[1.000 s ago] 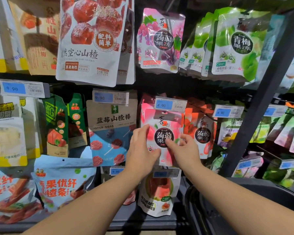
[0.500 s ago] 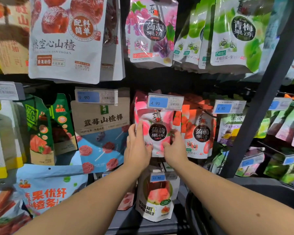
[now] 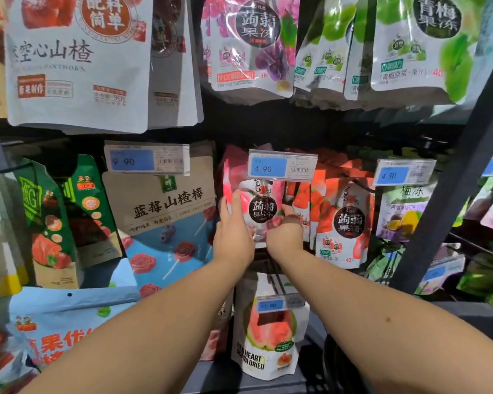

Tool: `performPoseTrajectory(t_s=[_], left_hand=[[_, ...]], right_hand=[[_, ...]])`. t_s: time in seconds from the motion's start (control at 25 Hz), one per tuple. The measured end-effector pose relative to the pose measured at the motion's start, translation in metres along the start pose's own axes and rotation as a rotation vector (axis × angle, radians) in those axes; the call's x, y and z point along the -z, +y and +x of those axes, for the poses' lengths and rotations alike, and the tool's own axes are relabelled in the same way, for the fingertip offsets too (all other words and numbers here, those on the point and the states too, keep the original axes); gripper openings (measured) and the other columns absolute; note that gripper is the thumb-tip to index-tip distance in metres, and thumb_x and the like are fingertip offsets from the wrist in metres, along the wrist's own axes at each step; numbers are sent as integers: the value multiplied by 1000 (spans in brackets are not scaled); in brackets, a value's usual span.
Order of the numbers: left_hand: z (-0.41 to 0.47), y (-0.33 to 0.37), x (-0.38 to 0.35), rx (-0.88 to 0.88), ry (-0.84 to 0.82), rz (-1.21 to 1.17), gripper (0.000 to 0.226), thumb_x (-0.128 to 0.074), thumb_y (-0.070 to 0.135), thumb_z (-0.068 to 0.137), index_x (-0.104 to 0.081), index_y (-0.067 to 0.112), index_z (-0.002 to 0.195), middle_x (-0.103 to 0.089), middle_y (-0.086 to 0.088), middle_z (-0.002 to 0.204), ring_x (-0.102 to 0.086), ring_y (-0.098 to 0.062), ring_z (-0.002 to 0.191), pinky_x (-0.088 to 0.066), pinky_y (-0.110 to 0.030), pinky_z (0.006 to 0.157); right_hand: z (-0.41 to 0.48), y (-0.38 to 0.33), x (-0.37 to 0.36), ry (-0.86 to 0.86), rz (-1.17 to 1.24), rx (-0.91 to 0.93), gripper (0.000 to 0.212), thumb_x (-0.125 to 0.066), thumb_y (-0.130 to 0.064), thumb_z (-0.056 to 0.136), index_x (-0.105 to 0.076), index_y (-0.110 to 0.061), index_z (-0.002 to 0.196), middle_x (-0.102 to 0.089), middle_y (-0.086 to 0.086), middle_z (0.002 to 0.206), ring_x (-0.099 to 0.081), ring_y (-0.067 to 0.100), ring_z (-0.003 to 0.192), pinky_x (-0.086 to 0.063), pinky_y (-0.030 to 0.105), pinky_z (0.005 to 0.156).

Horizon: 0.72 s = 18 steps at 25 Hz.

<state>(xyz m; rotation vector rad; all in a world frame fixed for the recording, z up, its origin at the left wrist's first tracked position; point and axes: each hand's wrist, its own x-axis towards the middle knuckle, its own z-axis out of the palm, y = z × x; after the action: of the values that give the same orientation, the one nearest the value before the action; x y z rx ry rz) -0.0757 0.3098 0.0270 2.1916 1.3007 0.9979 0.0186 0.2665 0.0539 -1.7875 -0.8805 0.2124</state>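
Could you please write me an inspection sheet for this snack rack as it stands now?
Surface: dark shelf below hanging snack pouches.
Job's things: pink pouch, partly behind the 4.90 price tag.
Clutter: red pouch to its right, blueberry pouch to its left, guava pouch below.
Grippers: left hand grips the pink pouch's left edge; right hand pinches its lower right.
Cables: nothing seen.
Surroundings: black post at right; green pouches above.

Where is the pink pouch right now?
The pink pouch sits mid-frame in the head view, just under a 4.90 price tag, gripped by the left hand and right hand, between a blue bag on its left and a red pouch.
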Motion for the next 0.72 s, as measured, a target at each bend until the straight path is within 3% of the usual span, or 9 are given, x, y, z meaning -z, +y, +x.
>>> performPoseTrajectory(t_s=[0.04,0.12,0.24,0.32,0.4,0.52,0.64,0.72], left_hand=[[3,1,-1,8,7,4,94,-63,-4,88,-13,36,157,-13,-2,166,-59,-42,112,-53,-51,90],[6,3,-2,16,21,11,93,-63,-4,88,-14,36,156,-14,-2,164,-60,-42,108,-53,-50,87],[3,2,-3,15,35,4,94,-64,-2,89,-12,35,158,-14,-1,165,-56,-39,114,-51,-50,89],[-5,2,-2,6,50,-14,91,-63,1,91,-13,29,162,-14,-1,168,-52,-38,123,-49,-49,93],[-16,6,-1,2,78,-49,85,-61,2,93,-17,22,162,-11,0,171,-44,-36,137,-45,-47,102],[-39,13,6,6,96,-117,72,-60,2,96,-29,18,159,-9,1,172,-26,-26,153,-40,-39,110],[-62,17,15,-43,138,-137,50,-62,4,94,-51,10,142,-28,-6,165,-32,-28,148,-39,-44,112],[-75,21,26,-33,144,-66,45,-64,8,90,-56,10,135,-37,-9,156,-34,-32,140,-39,-45,110]], right_hand=[[4,-3,-2,57,221,-52,47,-36,-3,105,-50,-21,64,-51,-7,42,-48,3,34,-43,16,43],[7,-5,-4,50,463,-38,42,-30,-7,107,-46,-14,69,-55,-5,41,-56,8,37,-45,23,53],[7,6,-6,65,169,-62,32,-37,7,100,-52,-10,77,-53,-5,52,-50,13,53,-44,16,54],[1,17,-2,8,-30,-38,34,-41,17,89,-56,-14,89,-51,-4,66,-46,15,66,-44,16,67],[-12,14,10,-46,-21,-101,33,-47,10,89,-57,-19,100,-56,-1,83,-52,21,82,-43,27,79],[-29,4,35,-23,-84,-143,27,-56,-4,98,-60,-11,123,-62,4,106,-59,25,101,-37,23,79],[-49,-2,54,-24,-114,-152,47,-57,-6,96,-53,-8,143,-62,8,134,-59,28,124,-42,26,91],[-68,-2,71,-10,-144,-161,45,-58,-3,93,-59,-11,138,-62,9,138,-60,27,124,-43,25,90]])
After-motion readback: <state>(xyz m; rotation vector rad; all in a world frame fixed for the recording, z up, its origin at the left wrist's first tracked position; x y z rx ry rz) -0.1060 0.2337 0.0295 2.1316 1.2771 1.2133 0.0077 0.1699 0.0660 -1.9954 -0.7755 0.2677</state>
